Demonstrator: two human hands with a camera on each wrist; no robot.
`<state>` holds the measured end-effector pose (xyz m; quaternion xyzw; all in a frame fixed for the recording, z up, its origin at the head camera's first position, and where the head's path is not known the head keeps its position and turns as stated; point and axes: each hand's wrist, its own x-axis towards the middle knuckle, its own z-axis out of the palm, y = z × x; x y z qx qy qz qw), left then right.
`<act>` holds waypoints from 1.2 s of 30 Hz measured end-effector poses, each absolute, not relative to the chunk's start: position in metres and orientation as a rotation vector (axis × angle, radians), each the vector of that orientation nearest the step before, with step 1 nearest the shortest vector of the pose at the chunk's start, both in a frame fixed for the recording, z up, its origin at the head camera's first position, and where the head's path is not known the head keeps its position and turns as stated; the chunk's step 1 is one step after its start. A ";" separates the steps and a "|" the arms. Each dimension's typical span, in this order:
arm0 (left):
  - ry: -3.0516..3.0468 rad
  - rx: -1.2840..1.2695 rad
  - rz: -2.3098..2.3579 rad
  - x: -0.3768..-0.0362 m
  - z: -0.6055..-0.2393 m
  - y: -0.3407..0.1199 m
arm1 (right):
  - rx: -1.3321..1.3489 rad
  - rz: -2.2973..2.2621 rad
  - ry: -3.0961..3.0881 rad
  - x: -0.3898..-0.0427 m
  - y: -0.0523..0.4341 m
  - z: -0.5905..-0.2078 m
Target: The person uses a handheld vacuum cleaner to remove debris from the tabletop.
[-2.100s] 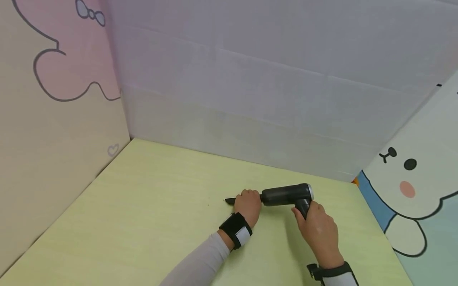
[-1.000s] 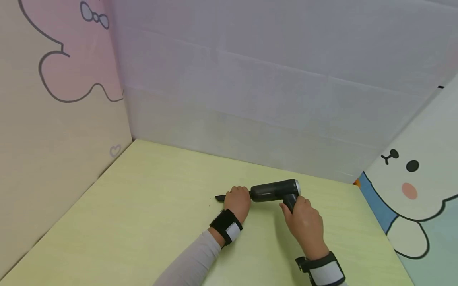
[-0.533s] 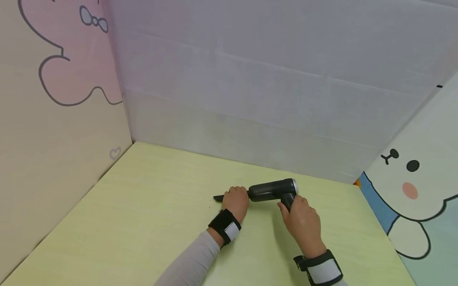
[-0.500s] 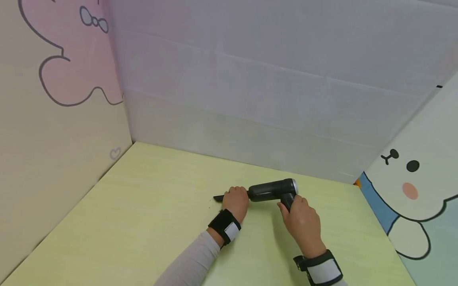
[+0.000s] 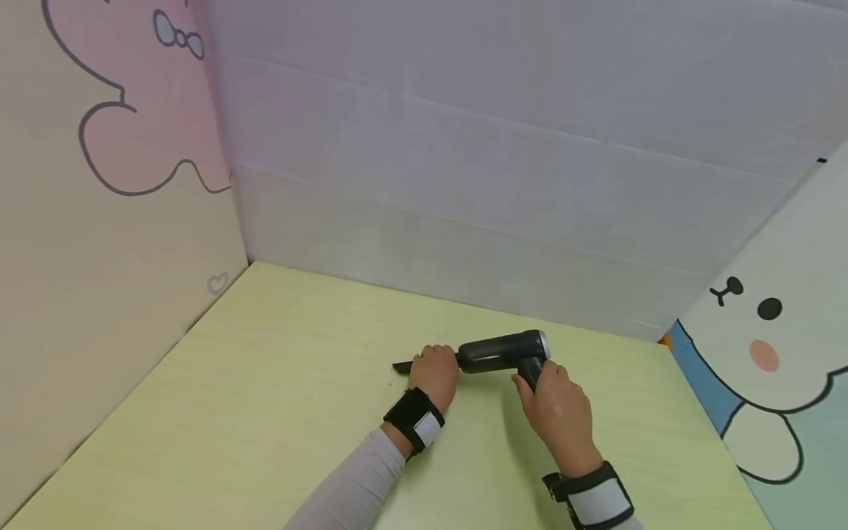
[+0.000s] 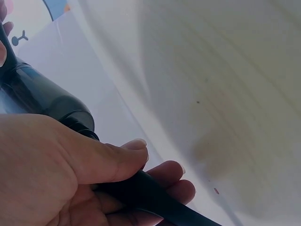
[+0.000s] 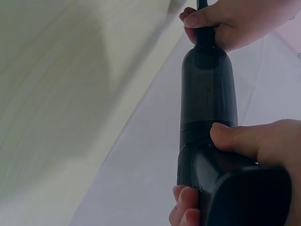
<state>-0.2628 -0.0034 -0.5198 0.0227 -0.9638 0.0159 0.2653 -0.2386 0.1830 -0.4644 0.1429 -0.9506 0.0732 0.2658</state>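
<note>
A black handheld vacuum cleaner (image 5: 493, 354) is held above the yellow tabletop, its narrow nozzle (image 5: 401, 367) pointing left. My left hand (image 5: 435, 375) grips the nozzle where it joins the dark, see-through body (image 7: 209, 89). In the left wrist view the left thumb (image 6: 113, 160) lies along the top of the nozzle, with fingers curled beneath. My right hand (image 5: 562, 412) grips the handle at the other end; its thumb (image 7: 230, 137) rests on the body in the right wrist view. Tiny dark specks (image 6: 198, 102) lie on the tabletop near the nozzle tip.
The pale yellow tabletop (image 5: 265, 412) meets a whitish back wall (image 5: 430, 169). A cartoon-printed panel (image 5: 119, 243) stands along the left, and another panel (image 5: 768, 397) with a cartoon face along the right.
Both hands and the vacuum have shifted left over about two seconds, most of it early on. The nozzle tip is now closer to the specks. Neither grip has changed.
</note>
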 end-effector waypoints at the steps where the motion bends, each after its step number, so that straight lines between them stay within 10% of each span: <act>1: -2.607 0.060 0.046 -0.262 -0.520 -0.004 | 0.389 0.194 -2.562 -0.239 0.183 -0.465; 36: -2.712 0.072 -0.009 -0.236 -0.503 -0.003 | 0.382 0.239 -2.654 -0.228 0.187 -0.463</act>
